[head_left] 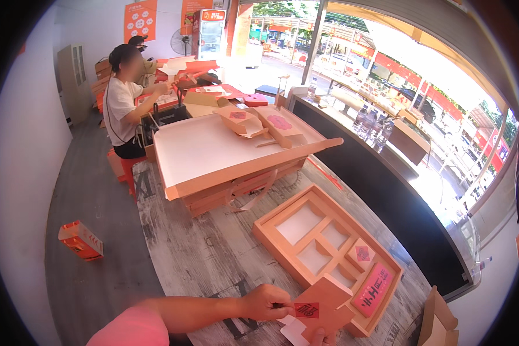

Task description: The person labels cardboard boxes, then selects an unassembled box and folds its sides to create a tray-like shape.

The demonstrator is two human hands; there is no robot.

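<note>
Low in the head view, my right hand (318,338) holds a small peach-coloured box (328,300) from below, with a white flap sticking out at its lower left. Only the thumb and part of this hand show. My left hand (265,301) is closed, its fingertips pinching the left edge of a red square paper label (307,310) with a black character. That label lies against the box. Just beyond, a peach divided tray (279,214) rests on the table. In its compartments are a small box with a red label (361,257) and a pink rectangular pack (375,290).
A wide, white-lined box lid (207,147) sits on stacked boxes, with small boxes (279,122) on top. An opened carton (438,320) stands lower right, beside a black counter (375,179). A seated person (121,104) works far left. An orange bag (81,240) lies on the floor.
</note>
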